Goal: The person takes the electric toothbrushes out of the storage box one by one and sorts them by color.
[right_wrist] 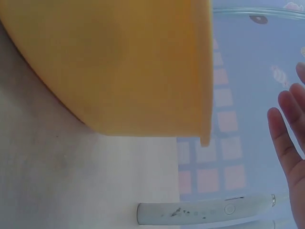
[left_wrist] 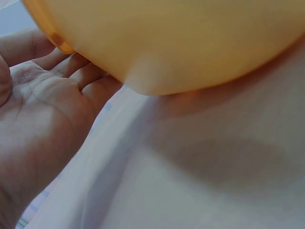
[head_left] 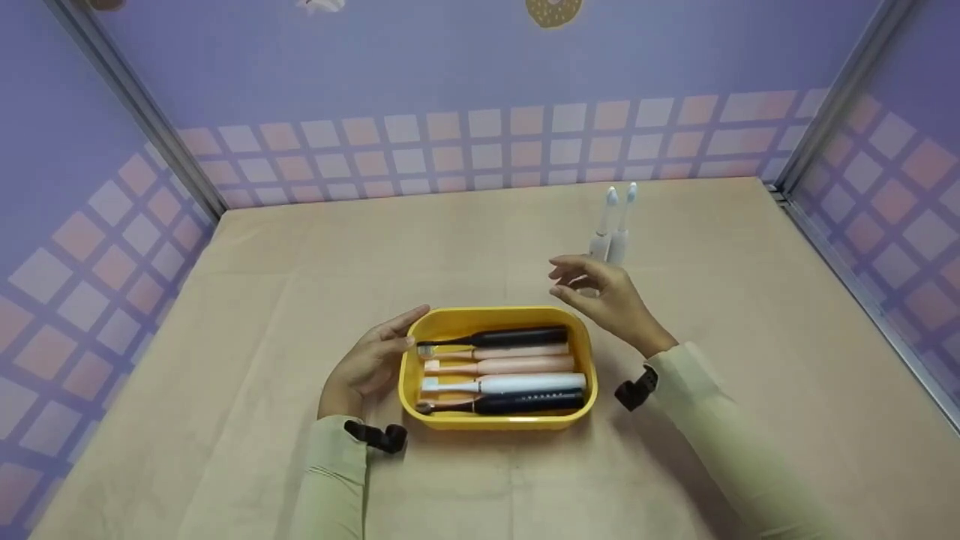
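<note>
A yellow plastic bin [head_left: 499, 421] stands on the cloth-covered table. Several electric toothbrushes lie side by side in it: a black one [head_left: 525, 336] at the back, two pink ones [head_left: 525, 365], a white one [head_left: 525, 384] and another black one [head_left: 529, 401] in front. My left hand [head_left: 365, 367] holds the bin's left end, thumb at the rim and fingers along the outer wall [left_wrist: 190, 52]. Above the bin's back right corner hovers my right hand [head_left: 604, 296], fingers loosely bent around nothing. Just behind it two white electric toothbrushes [head_left: 600, 244] stand upright, their lower parts partly hidden.
A pale cloth [head_left: 262, 315] covers the table. Purple walls with a pink and white check pattern [head_left: 480, 150] enclose the back and both sides. Metal posts [head_left: 840, 97] rise at the back corners.
</note>
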The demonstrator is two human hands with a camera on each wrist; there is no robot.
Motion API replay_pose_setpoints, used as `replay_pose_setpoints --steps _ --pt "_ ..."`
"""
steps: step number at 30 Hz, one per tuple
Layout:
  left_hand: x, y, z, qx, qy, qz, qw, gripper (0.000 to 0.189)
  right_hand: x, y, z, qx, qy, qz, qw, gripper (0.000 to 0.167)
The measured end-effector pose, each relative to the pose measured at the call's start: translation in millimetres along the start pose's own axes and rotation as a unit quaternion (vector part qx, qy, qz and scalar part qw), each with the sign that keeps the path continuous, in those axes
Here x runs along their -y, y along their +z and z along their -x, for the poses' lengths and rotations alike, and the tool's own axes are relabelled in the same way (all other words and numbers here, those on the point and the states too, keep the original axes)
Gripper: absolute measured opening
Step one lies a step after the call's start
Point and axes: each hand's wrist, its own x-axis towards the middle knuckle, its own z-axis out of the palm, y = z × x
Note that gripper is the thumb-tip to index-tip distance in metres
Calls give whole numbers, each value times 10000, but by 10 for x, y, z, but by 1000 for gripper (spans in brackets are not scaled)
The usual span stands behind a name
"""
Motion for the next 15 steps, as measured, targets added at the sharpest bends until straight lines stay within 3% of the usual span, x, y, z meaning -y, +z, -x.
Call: replay_pose_setpoints --steps 8,15 --pt "-1 10 -7 -96 -78 40 9999 58 85 45 -93 598 137 2 9981 37" --pt "3 2 -10 -188 -118 18 9998 58 157 83 -155 1297 536 117 9900 38"
